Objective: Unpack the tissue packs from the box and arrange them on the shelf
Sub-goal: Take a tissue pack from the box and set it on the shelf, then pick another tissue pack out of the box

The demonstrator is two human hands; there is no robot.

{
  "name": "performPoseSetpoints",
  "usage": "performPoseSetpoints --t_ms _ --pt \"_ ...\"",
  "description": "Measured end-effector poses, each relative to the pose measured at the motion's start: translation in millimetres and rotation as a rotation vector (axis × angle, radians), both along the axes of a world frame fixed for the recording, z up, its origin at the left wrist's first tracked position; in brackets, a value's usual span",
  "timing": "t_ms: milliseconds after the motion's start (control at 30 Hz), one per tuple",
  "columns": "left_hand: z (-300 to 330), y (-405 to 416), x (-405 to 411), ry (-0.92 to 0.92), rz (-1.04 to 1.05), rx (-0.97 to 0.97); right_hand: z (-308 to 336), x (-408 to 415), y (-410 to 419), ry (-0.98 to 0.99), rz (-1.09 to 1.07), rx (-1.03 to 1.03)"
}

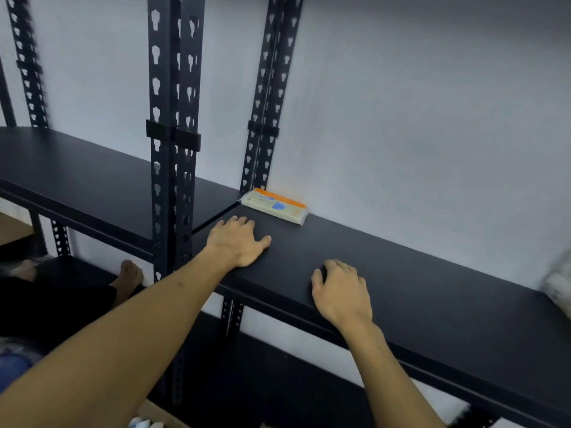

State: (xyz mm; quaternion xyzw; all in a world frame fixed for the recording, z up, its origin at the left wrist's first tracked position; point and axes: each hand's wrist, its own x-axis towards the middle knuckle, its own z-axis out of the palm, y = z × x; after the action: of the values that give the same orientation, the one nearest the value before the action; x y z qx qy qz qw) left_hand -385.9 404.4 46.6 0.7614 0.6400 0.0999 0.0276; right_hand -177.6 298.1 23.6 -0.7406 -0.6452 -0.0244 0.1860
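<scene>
- One tissue pack is on the black shelf board, lying flat and pushed right back against the pale wall. It's pale yellow-white with an orange strip along the back edge and a blue mark on top.
- It sits at the left end of that board, just beside the foot of the rear perforated upright.
- Left hand is palm-down on the board with the fingers loosely spread and the thumb out to the side — holding nothing. Fingertips are near the pack but not touching it.
- Right hand is also resting on the board, closer to the front edge, fingers a bit bent with the tips down on the surface — nothing in it either.
- The two hands are well apart from each other, both arms bare.
- A double perforated post stands in front at the left, where this board meets the next shelf board over.
- At the far right edge there's something whitish and blurry on the board, can't tell what it is.
- Bottom edge shows a bit of a cardboard box with something pale and blue inside, too cropped to say more.
- Lower left, behind the rack, another person's bare foot shows.
</scene>
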Motion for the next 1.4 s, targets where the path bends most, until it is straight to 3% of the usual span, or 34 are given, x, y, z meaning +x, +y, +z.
performPoseSetpoints --t_ms 100,200,367,533,633,767,867,933,1000,1233,1400 --pt "1.1 -7.0 4.3 0.065 0.048 0.005 -7.1 -1.9 -28.2 -0.054 0.022 0.03" --pt "-7.8 -29.9 5.2 0.019 0.011 0.018 -24.8 -6.8 -65.2 -0.164 0.02 0.081" --pt "-55.6 -123.6 15.5 -0.071 -0.15 0.238 -69.9 -4.4 -116.5 -0.235 0.085 0.227" --pt "-100.0 -181.6 33.3 -0.269 -0.27 0.371 -107.2 1.7 -148.5 -0.139 0.142 0.236" --pt "-133.6 -206.6 48.3 -0.168 -0.306 0.378 -150.9 17.3 -168.2 -0.027 0.109 0.104" --pt "-199.6 -237.6 66.1 -0.051 -0.412 0.206 -227.4 47.3 -205.2 0.149 0.026 -0.241" --pt "-252.5 -259.5 74.2 -0.001 -0.44 -0.09 -276.7 64.4 -241.8 0.223 -0.066 -0.571" --pt "-285.7 -273.8 76.3 0.054 -0.436 -0.244 -295.7 63.5 -260.2 0.414 -0.133 -0.707" --pt "-312.7 -285.0 77.8 0.052 -0.404 -0.416 -302.8 55.1 -265.5 0.579 -0.19 -0.741" --pt "-331.6 -292.5 91.0 -0.058 -0.33 -0.741 -381.9 73.7 -264.1 0.566 -0.405 -0.818" --pt "-350.3 -300.0 99.2 -0.074 -0.325 -0.81 -398.1 77.3 -272.6 0.633 -0.462 -0.835"
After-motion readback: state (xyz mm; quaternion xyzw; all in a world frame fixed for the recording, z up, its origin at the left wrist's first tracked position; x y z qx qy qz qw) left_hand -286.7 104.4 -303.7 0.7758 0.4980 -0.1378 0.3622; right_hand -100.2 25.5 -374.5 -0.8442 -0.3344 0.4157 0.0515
